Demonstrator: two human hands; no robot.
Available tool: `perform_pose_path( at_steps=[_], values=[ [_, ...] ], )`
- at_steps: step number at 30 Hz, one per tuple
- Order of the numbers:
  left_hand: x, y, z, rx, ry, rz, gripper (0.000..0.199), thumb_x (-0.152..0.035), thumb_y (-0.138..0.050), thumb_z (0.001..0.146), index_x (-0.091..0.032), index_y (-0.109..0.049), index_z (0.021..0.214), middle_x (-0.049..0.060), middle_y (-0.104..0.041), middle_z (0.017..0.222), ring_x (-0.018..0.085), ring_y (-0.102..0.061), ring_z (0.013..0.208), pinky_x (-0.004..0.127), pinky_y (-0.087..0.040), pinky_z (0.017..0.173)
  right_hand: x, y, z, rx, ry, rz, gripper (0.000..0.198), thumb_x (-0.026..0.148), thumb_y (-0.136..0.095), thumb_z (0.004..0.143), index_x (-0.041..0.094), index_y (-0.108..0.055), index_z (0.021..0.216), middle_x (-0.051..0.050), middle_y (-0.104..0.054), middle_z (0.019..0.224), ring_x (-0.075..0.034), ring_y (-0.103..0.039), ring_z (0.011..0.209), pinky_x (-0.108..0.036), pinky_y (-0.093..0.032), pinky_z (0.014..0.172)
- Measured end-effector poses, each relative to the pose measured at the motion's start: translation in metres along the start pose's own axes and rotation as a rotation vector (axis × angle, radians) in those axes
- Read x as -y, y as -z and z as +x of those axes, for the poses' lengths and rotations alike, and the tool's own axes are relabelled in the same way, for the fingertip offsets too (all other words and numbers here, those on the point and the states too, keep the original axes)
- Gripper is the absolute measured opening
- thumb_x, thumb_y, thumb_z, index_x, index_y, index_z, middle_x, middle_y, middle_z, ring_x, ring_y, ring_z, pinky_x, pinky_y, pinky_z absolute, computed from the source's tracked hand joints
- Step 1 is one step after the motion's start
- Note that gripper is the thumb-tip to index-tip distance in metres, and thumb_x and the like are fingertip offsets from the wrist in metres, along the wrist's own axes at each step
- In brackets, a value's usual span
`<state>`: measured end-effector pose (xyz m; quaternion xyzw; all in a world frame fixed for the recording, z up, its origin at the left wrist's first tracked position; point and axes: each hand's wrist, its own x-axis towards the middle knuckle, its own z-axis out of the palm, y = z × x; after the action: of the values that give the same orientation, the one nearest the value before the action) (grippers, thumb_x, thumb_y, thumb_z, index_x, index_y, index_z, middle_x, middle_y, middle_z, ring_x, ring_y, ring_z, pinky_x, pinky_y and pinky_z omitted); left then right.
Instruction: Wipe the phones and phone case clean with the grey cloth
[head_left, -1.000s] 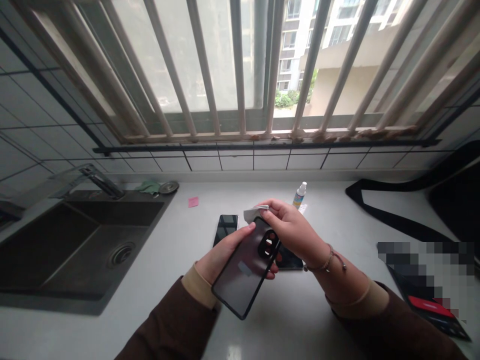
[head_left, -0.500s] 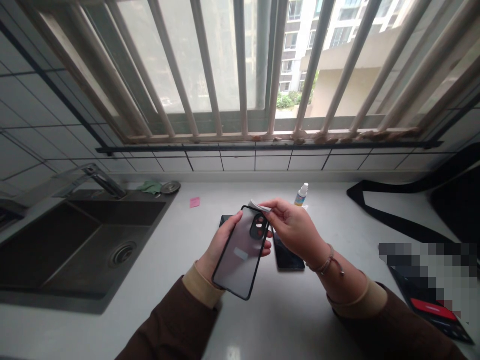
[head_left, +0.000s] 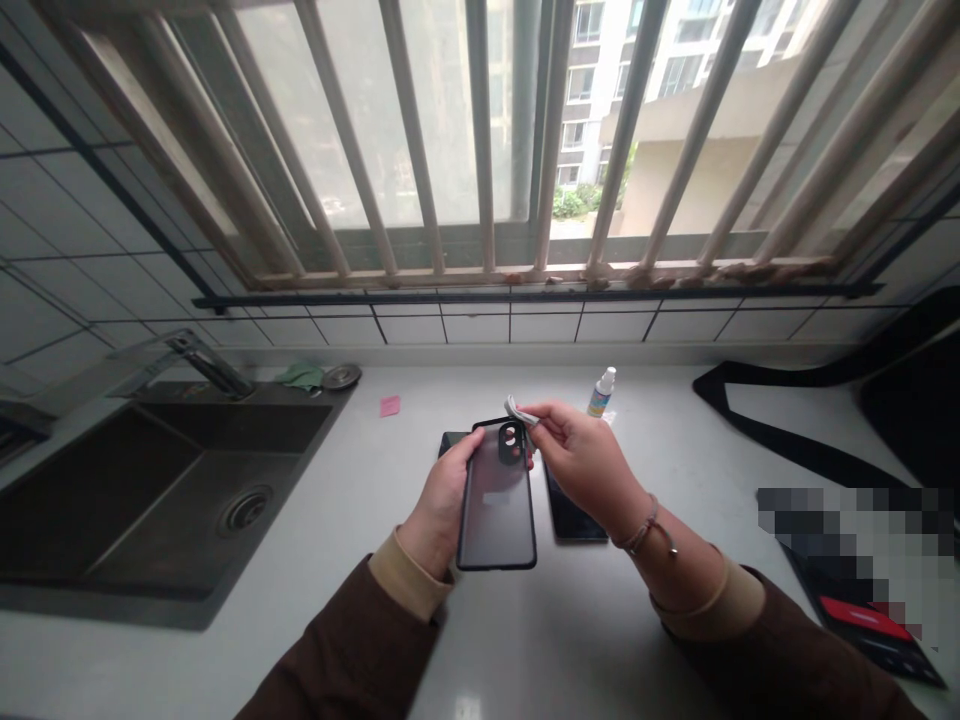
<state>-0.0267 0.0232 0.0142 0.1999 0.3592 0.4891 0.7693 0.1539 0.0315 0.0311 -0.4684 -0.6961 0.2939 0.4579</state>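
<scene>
Looking down from the head, the camera saw two bare hands over a pale surface (head_left: 510, 650). A phone case (head_left: 495, 520), see-through and smoky with a black rim, was held up above the surface, in front of the person. The left hand (head_left: 441, 490) gripped it by its left side, with the thumb near the top corner and the other fingers around the back; some tips peeked out past the right edge. The right hand (head_left: 581, 450) pinched a small folded white cloth (head_left: 520, 410) between thumb and fingers, at the case's top right corner. I could not tell if the cloth touched the rim.

The case looked light and thin, so one hand seemed enough to carry it. Its back looked smooth and maybe a bit slippery, and the rim looked like it might bend a little. The long black sides seemed the best place to hold, away from the camera hole. The cloth looked soft and floppy, so a pinch on its fold suited it.

One dark phone (head_left: 577, 518) lay under the right hand, and a little bottle (head_left: 601, 393) stood behind it.
</scene>
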Motion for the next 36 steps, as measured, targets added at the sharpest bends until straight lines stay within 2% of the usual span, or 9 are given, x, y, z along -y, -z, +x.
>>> perform_pose_path(
  at_steps=[4, 8, 12, 14, 19, 22, 26, 32, 36],
  values=[
    [0.007, 0.004, 0.002, -0.153, -0.143, 0.077, 0.029, -0.030, -0.061, 0.102, -0.008, -0.079, 0.106, 0.014, -0.082, 0.092, 0.020, -0.076, 0.068, 0.031, -0.063, 0.069, 0.001, -0.005, -0.003, -0.019, 0.056, -0.126, 0.029, 0.018, -0.058, 0.100, 0.025, -0.076, 0.123, -0.006, -0.083, 0.117, -0.023, -0.080, 0.104, -0.033, -0.060, 0.091],
    [0.007, 0.002, 0.000, -0.214, -0.195, 0.116, 0.026, -0.032, -0.064, 0.100, -0.010, -0.078, 0.100, 0.010, -0.080, 0.080, 0.017, -0.071, 0.057, 0.025, -0.057, 0.056, 0.001, -0.008, -0.005, -0.013, 0.071, -0.142, 0.030, 0.019, -0.057, 0.102, 0.026, -0.075, 0.124, -0.005, -0.083, 0.117, -0.021, -0.080, 0.097, -0.031, -0.059, 0.085],
    [0.004, -0.003, 0.001, -0.289, -0.258, -0.048, 0.027, -0.028, -0.058, 0.103, -0.010, -0.077, 0.101, 0.008, -0.081, 0.084, 0.016, -0.073, 0.063, 0.025, -0.059, 0.064, 0.005, -0.011, -0.009, 0.025, 0.057, -0.150, 0.028, 0.021, -0.058, 0.102, 0.027, -0.077, 0.121, -0.003, -0.085, 0.100, -0.020, -0.079, 0.082, -0.029, -0.056, 0.077],
    [0.001, -0.005, 0.002, -0.310, -0.270, -0.147, 0.031, -0.029, -0.054, 0.105, -0.009, -0.078, 0.100, 0.009, -0.081, 0.087, 0.017, -0.075, 0.069, 0.027, -0.061, 0.069, 0.008, -0.014, -0.011, 0.059, 0.034, -0.110, 0.028, 0.020, -0.059, 0.100, 0.027, -0.078, 0.120, -0.002, -0.085, 0.098, -0.019, -0.078, 0.080, -0.030, -0.056, 0.076],
    [-0.006, -0.006, 0.001, -0.341, -0.275, -0.248, 0.043, -0.036, -0.045, 0.107, -0.009, -0.078, 0.098, 0.012, -0.081, 0.088, 0.023, -0.077, 0.075, 0.036, -0.063, 0.077, 0.010, -0.020, -0.014, 0.130, -0.074, 0.132, 0.025, 0.024, -0.060, 0.101, 0.026, -0.077, 0.118, -0.004, -0.084, 0.107, -0.021, -0.079, 0.096, -0.031, -0.058, 0.084],
    [-0.010, -0.003, -0.002, -0.300, -0.269, -0.244, 0.052, -0.045, -0.042, 0.107, -0.008, -0.078, 0.103, 0.016, -0.081, 0.097, 0.026, -0.077, 0.079, 0.040, -0.063, 0.076, 0.010, -0.022, -0.013, 0.165, -0.132, 0.226, 0.024, 0.027, -0.060, 0.101, 0.024, -0.077, 0.118, -0.005, -0.084, 0.107, -0.022, -0.079, 0.099, -0.033, -0.059, 0.086],
    [-0.013, -0.002, -0.005, -0.281, -0.285, -0.252, 0.054, -0.055, -0.051, 0.102, -0.008, -0.077, 0.104, 0.019, -0.080, 0.102, 0.026, -0.075, 0.083, 0.039, -0.062, 0.079, 0.008, -0.025, -0.013, 0.219, -0.204, 0.299, 0.023, 0.032, -0.062, 0.099, 0.022, -0.077, 0.114, -0.007, -0.084, 0.106, -0.024, -0.078, 0.099, -0.035, -0.059, 0.086],
    [-0.014, -0.002, -0.004, -0.258, -0.595, -0.227, 0.041, -0.057, -0.067, 0.093, -0.016, -0.073, 0.097, 0.009, -0.076, 0.089, 0.022, -0.072, 0.080, 0.035, -0.059, 0.079, -0.001, -0.032, -0.012, 0.267, -0.373, 0.586, 0.032, 0.044, -0.069, 0.093, 0.019, -0.076, 0.113, -0.008, -0.082, 0.104, -0.021, -0.076, 0.095, -0.034, -0.060, 0.085],
    [-0.015, -0.001, -0.003, -0.311, -0.772, -0.199, 0.039, -0.059, -0.065, 0.096, -0.022, -0.068, 0.108, 0.002, -0.072, 0.086, 0.020, -0.072, 0.082, 0.034, -0.057, 0.085, -0.001, -0.035, -0.012, 0.245, -0.473, 0.661, 0.039, 0.046, -0.071, 0.092, 0.017, -0.078, 0.118, -0.008, -0.081, 0.106, -0.018, -0.075, 0.096, -0.034, -0.060, 0.091]
  ],
)
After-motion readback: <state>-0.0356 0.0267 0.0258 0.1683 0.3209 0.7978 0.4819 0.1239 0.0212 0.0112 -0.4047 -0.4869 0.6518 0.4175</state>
